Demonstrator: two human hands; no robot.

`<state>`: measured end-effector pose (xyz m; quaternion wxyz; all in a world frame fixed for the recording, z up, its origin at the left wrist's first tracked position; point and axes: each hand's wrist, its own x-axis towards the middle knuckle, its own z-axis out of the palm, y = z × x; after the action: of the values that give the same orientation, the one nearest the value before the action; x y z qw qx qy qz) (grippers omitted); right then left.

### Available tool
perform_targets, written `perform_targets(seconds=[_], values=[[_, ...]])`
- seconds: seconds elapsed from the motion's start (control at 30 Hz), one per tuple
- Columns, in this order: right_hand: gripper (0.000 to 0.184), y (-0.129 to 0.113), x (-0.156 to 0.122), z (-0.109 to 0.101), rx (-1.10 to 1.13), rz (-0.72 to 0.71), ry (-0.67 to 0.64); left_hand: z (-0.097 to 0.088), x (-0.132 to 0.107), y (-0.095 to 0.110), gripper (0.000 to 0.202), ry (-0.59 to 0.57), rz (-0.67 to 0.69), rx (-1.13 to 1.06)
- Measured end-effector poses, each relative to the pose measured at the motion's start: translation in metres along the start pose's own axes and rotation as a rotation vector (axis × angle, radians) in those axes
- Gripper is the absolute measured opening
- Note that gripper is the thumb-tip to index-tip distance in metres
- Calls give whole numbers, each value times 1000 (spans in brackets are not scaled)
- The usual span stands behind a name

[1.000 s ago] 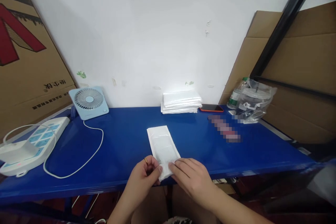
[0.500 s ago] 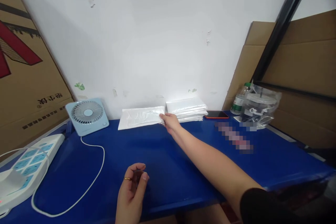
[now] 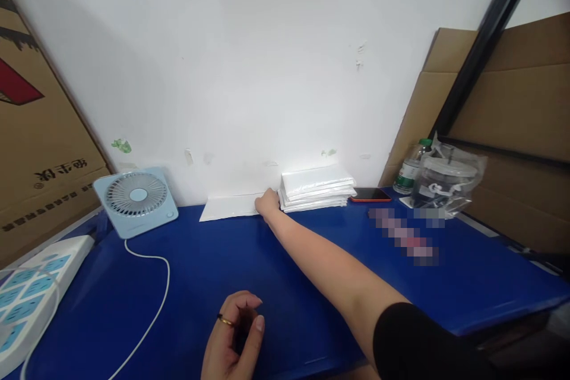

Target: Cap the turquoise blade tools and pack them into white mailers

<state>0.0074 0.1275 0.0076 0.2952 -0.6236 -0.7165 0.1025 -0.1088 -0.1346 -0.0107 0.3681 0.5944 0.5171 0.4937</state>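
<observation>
My right hand (image 3: 269, 206) reaches to the back of the table, its fingers curled and closed. It covers the right end of a flat white plastic packet (image 3: 227, 206) and sits against the left side of a stack of white plastic packets (image 3: 316, 190). The fingertips are hidden, so what they grip cannot be made out. Near the front edge, my left hand (image 3: 234, 335), with a ring on one finger, hovers with fingers loosely bent. Its thumb is apart from them and nothing shows between.
A blue fan (image 3: 137, 199) and a white power strip (image 3: 35, 297) with a cable are at left. Right of the stack are a phone (image 3: 370, 195), a blurred patch, a bottle (image 3: 408, 171) and a bagged cup (image 3: 440, 184). Cardboard (image 3: 507, 113) lines the right side.
My right hand has shifted slightly left, its fingertips now hidden. The left white packet now looks flatter and lower. My left hand stays near the front edge. The view has shifted a little.
</observation>
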Motion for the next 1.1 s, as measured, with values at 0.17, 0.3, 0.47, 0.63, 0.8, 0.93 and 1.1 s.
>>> perform_targets(seconds=[0.17, 0.3, 0.47, 0.63, 0.8, 0.93, 1.1], values=[[55, 25, -20, -68, -260, -235, 165, 4, -2, -3, 29, 59, 47, -19], [36, 83, -35, -134, -733, -102, 75, 6, -1, -2, 29, 52, 51, 14], [25, 120, -42, -168, -793, -90, 15, 6, 2, 3, 35, -49, -19, 87], [26, 110, -50, -181, -812, -145, -3, 6, 7, 3, 42, -119, -72, 140], [23, 79, -106, -159, -751, -375, -9, 6, 28, 4, 50, -110, 213, 453], [19, 63, -159, -125, -574, -581, -166, 19, 62, 6, 81, -198, 339, 762], [27, 96, -160, -128, 30, -355, -54, 44, 111, 5, 106, -565, 332, 986]])
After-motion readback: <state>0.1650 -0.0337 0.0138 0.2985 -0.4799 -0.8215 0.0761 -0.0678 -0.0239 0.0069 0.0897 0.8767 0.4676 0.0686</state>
